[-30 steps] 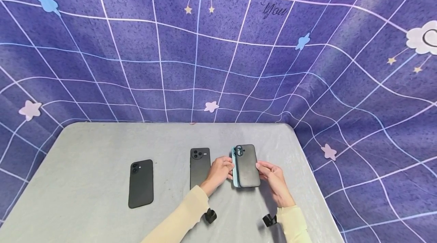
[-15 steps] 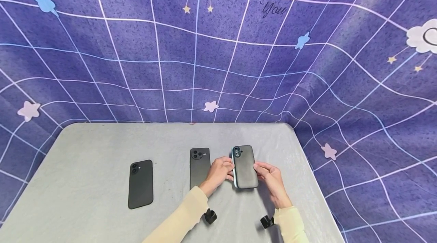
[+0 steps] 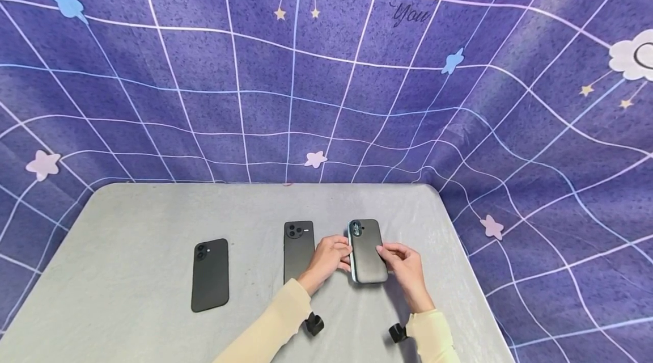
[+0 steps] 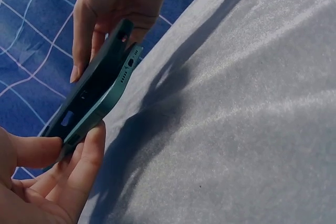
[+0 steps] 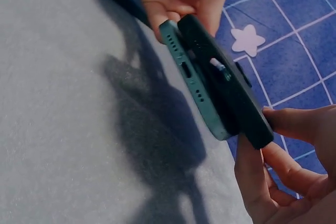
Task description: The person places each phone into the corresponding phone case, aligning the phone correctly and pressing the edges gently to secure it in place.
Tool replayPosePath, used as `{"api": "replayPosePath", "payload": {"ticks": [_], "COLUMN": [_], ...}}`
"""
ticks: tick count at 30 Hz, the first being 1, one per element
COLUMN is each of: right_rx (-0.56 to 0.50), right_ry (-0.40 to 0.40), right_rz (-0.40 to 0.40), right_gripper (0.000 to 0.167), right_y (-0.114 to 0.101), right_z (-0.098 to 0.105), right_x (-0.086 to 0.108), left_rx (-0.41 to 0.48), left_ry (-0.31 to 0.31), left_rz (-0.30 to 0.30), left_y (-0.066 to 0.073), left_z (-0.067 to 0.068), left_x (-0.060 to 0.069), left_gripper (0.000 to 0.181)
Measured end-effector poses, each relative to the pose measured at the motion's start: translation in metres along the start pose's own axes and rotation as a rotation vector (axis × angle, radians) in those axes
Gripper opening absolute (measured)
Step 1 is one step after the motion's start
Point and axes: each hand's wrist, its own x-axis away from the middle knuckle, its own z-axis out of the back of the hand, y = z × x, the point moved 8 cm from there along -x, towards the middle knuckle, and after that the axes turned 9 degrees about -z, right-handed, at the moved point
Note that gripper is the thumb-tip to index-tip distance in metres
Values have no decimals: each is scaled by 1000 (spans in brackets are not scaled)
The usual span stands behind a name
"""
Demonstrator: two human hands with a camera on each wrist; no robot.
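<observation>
A dark translucent phone case (image 3: pixel 369 255) lies over the back of a light-teal phone (image 5: pixel 185 72), above the table. In both wrist views the two are tilted apart, the gap widening toward the right hand's side. My left hand (image 3: pixel 329 256) pinches the phone's left edge, thumb against the case (image 4: pixel 86 85) and fingers under the phone. My right hand (image 3: pixel 407 272) grips the case's right edge between thumb and fingers. Most of the phone is hidden under the case; its port edge shows in the wrist views.
A dark phone (image 3: pixel 298 249) with a round camera block lies beside the left hand, partly covered by it. Farther left lies another black phone (image 3: pixel 211 275). A patterned purple curtain (image 3: pixel 255 96) hangs behind the grey table (image 3: pixel 143 227).
The case has shifted left over the phone, then slightly toward me, leaving less teal visible. My right hand moved left with it; my left hand barely moved.
</observation>
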Motion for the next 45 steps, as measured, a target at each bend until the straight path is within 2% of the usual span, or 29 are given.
{"api": "replayPosePath", "payload": {"ticks": [8,18,24,31,42,45], "right_rx": [65,99,70,4,-11,-9], "right_ry": [45,23,-19,2,72,86], "right_rz": [45,9,-23,-28,-14,1], "right_gripper": [28,24,27,27,25,25], "right_y": [-4,2,4,9,13,12], "right_z": [0,-1,-4,-7,-7,-7], "right_x": [3,-1,0,2,5,7], "left_rx": [4,0,-5,-13,-104,-175], "left_ry": [0,-19,-23,-40,-43,-44], "left_rz": [3,-1,2,-2,-25,-46], "left_y": [1,0,0,1,3,3], "left_z": [0,-1,-2,-3,-7,-8], "left_x": [0,0,0,3,2,1], "left_gripper": [22,21,22,19,25,28]}}
